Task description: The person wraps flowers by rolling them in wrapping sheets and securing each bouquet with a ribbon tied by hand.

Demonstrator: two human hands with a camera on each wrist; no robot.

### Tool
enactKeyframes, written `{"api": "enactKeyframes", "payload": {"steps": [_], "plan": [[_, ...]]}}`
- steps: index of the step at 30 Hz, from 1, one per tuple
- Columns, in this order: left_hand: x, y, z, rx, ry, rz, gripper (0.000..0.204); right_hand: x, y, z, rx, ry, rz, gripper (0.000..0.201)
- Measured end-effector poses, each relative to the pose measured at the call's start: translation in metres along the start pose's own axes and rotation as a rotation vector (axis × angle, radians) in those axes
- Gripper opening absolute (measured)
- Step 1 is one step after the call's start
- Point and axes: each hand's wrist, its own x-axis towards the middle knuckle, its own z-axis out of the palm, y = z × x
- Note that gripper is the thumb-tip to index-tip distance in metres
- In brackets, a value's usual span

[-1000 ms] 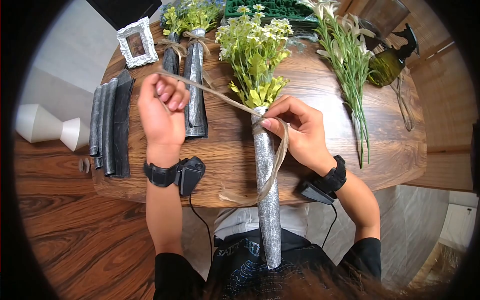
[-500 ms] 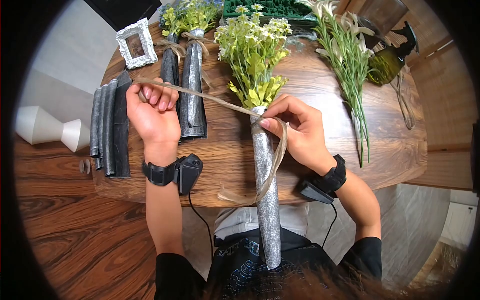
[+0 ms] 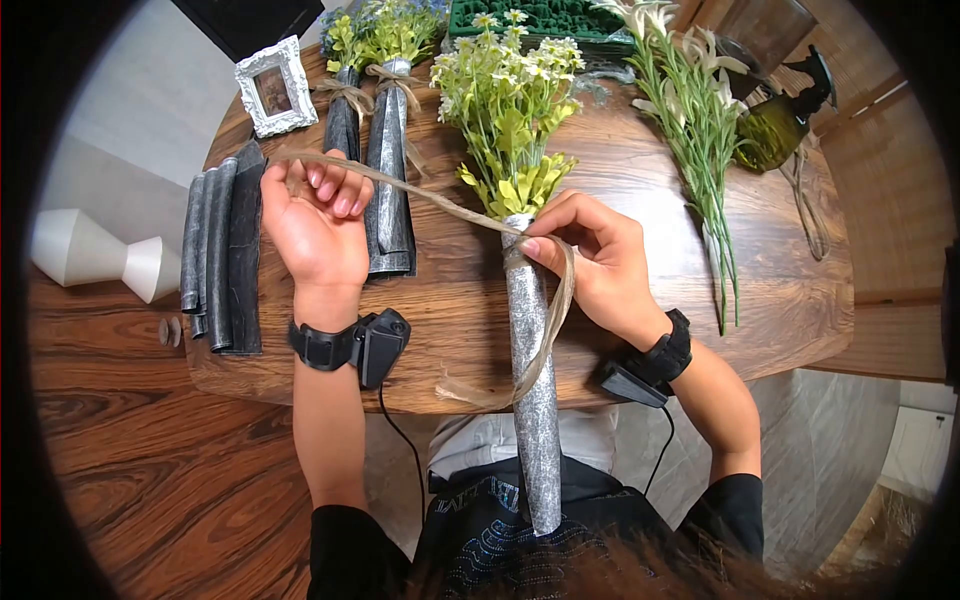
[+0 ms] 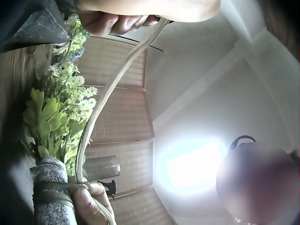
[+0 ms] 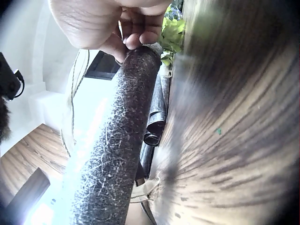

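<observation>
A bouquet of small white daisies (image 3: pixel 510 75) with yellow-green leaves stands out of a long silver-grey wrapping-paper tube (image 3: pixel 535 400), whose lower end reaches past the table edge over the person's lap. At its neck, the right hand (image 3: pixel 605 265) pinches a tan ribbon (image 3: pixel 420 192) with thumb and forefinger. In the left wrist view the ribbon (image 4: pixel 101 101) is wound round the neck (image 4: pixel 51 187). One length runs up left to the left hand (image 3: pixel 318 235), which grips it in curled fingers, palm up. Its loose tail (image 3: pixel 470 395) loops down across the tube.
Two wrapped bouquets (image 3: pixel 390 200) tied with bows lie behind the left hand. Rolled dark paper (image 3: pixel 220 260) and a white picture frame (image 3: pixel 275 88) are at the left. Lily stems (image 3: pixel 705 180) and a green spray bottle (image 3: pixel 780 125) occupy the right, a green tray (image 3: pixel 560 20) the back.
The left hand moved left and slightly down with the ribbon's length, then a little back to the right. The right hand and the bouquet have stayed in place.
</observation>
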Motion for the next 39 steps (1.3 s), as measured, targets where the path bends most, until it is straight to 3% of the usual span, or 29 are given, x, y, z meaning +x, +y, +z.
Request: {"api": "enactKeyframes", "payload": {"steps": [5, 26, 28, 30, 32, 39], "plan": [[-0.001, -0.001, 0.002, 0.027, 0.052, -0.027, 0.031, 0.000, 0.002, 0.000, -0.016, 0.004, -0.002, 0.011], [-0.005, -0.012, 0.014, 0.244, -0.065, -0.139, 0.027, -0.001, 0.002, 0.002, 0.000, -0.002, 0.026, 0.011], [-0.007, -0.018, 0.016, 0.442, -0.073, -0.201, 0.028, -0.001, 0.003, 0.002, -0.010, -0.004, 0.028, 0.010], [-0.009, -0.022, 0.016, 0.466, -0.123, -0.211, 0.029, -0.001, 0.003, 0.003, -0.010, -0.001, 0.024, 0.011], [-0.013, -0.027, 0.021, 0.686, -0.203, -0.348, 0.029, -0.001, 0.003, 0.002, -0.011, 0.006, 0.020, 0.011], [-0.017, -0.032, 0.022, 0.708, -0.466, -0.389, 0.025, -0.001, 0.005, 0.002, -0.024, -0.011, 0.010, 0.011]]}}
